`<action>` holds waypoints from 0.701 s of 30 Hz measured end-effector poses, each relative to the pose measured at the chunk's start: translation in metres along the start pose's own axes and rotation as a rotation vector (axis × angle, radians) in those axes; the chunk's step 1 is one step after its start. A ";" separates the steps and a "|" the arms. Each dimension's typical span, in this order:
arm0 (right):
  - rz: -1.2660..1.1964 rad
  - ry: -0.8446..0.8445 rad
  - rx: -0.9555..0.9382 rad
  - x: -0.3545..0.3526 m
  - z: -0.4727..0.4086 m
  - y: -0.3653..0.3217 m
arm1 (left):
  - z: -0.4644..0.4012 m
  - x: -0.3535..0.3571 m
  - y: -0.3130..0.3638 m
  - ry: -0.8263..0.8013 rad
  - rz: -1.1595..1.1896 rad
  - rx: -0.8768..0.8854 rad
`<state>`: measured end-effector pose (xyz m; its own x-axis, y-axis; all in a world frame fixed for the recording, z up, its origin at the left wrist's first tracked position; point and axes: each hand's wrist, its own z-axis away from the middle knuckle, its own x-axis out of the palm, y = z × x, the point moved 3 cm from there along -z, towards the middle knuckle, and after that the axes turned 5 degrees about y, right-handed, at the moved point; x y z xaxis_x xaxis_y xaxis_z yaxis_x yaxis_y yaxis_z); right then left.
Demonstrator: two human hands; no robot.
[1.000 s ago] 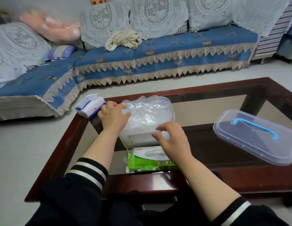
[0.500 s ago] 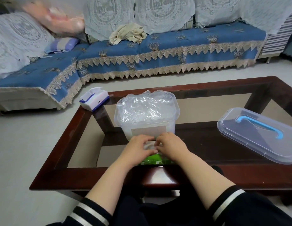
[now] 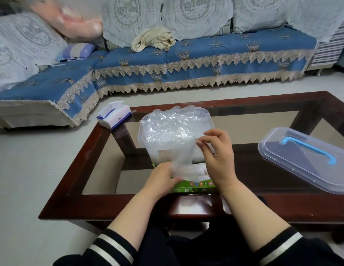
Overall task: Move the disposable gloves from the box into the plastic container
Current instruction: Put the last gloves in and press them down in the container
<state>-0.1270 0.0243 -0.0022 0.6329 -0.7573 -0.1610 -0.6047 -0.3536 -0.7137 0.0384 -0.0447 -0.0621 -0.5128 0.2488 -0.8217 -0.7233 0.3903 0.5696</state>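
A green glove box (image 3: 194, 186) lies on the table's near edge. Behind it stands the clear plastic container (image 3: 148, 143), heaped with crumpled clear gloves (image 3: 173, 125). My right hand (image 3: 218, 158) pinches the top of one clear disposable glove (image 3: 183, 162) that stretches up out of the box toward the container's front rim. My left hand (image 3: 162, 179) rests on the left end of the box, fingers at the glove's lower part; how its fingers hold there is hidden.
The container's clear lid with a blue handle (image 3: 305, 158) lies on the right of the dark wood and glass coffee table (image 3: 86, 164). A white and blue tissue pack (image 3: 114, 115) sits at the far left corner. A blue sofa (image 3: 186, 60) runs behind.
Both hands went from the container down to the box. Now my right hand has risen, drawing a glove up out of the box, while my left stays on the box.
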 end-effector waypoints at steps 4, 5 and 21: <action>0.000 -0.040 0.021 -0.003 -0.001 0.006 | 0.006 -0.038 0.017 0.277 0.583 -0.162; -0.007 -0.045 0.028 -0.003 -0.001 0.007 | 0.008 -0.047 0.024 0.292 0.793 -0.210; 0.018 0.015 -0.006 -0.015 -0.012 0.013 | -0.028 -0.111 0.101 -0.154 0.680 -0.034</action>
<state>-0.1496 0.0246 -0.0010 0.6145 -0.7718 -0.1633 -0.6186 -0.3429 -0.7070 0.0093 -0.0572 0.0873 -0.7870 0.5522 -0.2749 -0.2807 0.0762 0.9568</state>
